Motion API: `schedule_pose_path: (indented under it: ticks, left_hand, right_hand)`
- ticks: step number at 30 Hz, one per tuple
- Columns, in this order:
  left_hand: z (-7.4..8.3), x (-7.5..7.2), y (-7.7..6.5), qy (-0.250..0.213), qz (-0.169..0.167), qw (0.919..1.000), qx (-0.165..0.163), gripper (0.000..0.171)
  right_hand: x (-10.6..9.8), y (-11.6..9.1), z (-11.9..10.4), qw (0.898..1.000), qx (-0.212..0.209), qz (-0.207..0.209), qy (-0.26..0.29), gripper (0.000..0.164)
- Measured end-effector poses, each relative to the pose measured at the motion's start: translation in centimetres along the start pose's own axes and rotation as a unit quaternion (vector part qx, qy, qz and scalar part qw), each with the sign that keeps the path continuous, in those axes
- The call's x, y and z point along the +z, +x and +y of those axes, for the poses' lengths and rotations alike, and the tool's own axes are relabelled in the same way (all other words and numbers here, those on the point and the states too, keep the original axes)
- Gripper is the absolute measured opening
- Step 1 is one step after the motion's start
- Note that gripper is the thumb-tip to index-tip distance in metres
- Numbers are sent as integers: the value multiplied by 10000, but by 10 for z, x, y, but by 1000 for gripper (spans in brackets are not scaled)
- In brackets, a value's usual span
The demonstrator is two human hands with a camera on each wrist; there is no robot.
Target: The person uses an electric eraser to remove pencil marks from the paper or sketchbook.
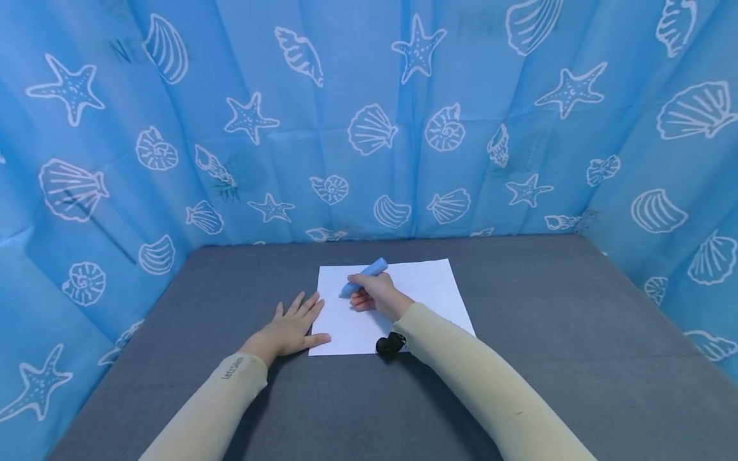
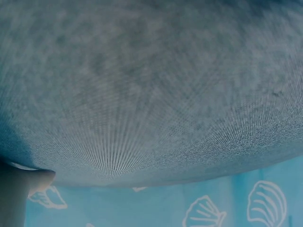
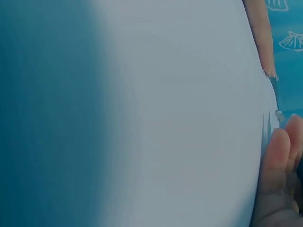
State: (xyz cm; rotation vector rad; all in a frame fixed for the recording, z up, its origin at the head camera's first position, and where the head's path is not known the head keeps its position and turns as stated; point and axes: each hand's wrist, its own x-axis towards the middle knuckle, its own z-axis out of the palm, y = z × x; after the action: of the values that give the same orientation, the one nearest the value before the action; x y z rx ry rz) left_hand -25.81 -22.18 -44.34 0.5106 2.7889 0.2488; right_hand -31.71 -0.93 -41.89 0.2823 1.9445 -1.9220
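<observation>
A white sheet of paper (image 1: 426,288) lies on the dark grey tabletop. My right hand (image 1: 377,294) grips a thick blue pen (image 1: 376,266) above the middle-left of the sheet, its tip slanting down to the left close over the paper. In the right wrist view, curled fingers (image 3: 277,151) show beside the pen's tip (image 3: 280,115); most of the pen is hidden there. My left hand (image 1: 291,330) lies flat with spread fingers at the sheet's left edge, thumb over the paper. One left digit (image 2: 35,182) shows at the left wrist view's corner.
A black wrist camera (image 1: 389,344) hangs under the right wrist, over the sheet's near edge. Blue curtains (image 1: 346,77) with white shell and starfish prints surround the grey table (image 1: 548,307) at the back and sides.
</observation>
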Motion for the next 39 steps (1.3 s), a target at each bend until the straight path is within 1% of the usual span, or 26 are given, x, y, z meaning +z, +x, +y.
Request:
schedule_pose_path:
  ticks: [4,7,10,19,24,28,32,36,39]
  left_hand:
    - [-1,0,1,32,0,10000,23,94]
    - [-2,0,1,41,13,10000,39,94]
    - [-2,0,2,49,10,10000,49,94]
    - [-2,1,3,65,-5,10000,67,94]
    - [-2,1,2,71,1,10000,42,94]
    - [-2,2,2,65,34,10000,42,94]
    - [-3,2,2,89,35,9999,44,94]
    - [-3,2,2,101,14,9999,51,94]
    - [-2,1,2,109,1,9999,36,94]
  right_hand:
    - [2,-1,0,10000,-35,-21,-11,21]
    - [4,-3,0,9999,-84,-35,-57,19]
    - [5,-3,0,9999,-153,15,-51,19]
    - [8,-2,1,9999,-132,69,-52,20]
    - [8,-1,1,9999,-138,28,-25,20]
    - [8,-1,1,9997,-212,35,115,22]
    - [7,-2,-1,9995,-142,-38,274,25]
    - [7,-2,-2,9998,-11,-122,131,25]
    - [8,-2,-2,10000,-42,-66,-53,23]
